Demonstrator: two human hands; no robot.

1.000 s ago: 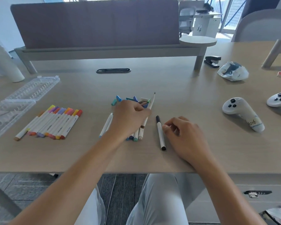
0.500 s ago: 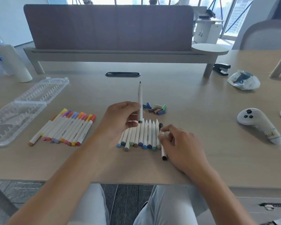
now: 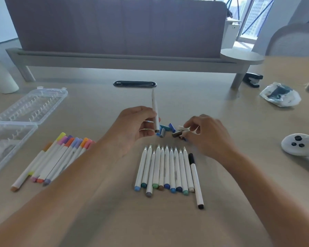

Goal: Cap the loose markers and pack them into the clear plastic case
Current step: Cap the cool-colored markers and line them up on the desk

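Note:
My left hand (image 3: 139,125) holds an uncapped white marker (image 3: 154,107) upright above the table, tip up. Just right of it lies a small pile of loose caps (image 3: 165,129), blue, grey and brown. My right hand (image 3: 205,134) reaches into that pile and pinches a white cap (image 3: 183,128). Nearer me, several uncapped markers (image 3: 164,168) lie in a row, with a capped black marker (image 3: 195,182) at their right. A group of capped coloured markers (image 3: 61,157) lies at the left, partly behind my left forearm. The clear plastic case (image 3: 16,118) sits open at the far left.
A white game controller (image 3: 300,145) lies at the right edge. A crumpled bag (image 3: 280,94) and a black stapler (image 3: 252,80) are at the back right. A white bottle (image 3: 0,75) stands at the back left, and a desk divider (image 3: 123,32) spans the back.
My left hand has lifted one marker out of the row and stood it upright. My right hand has left the black marker and moved up to the caps.

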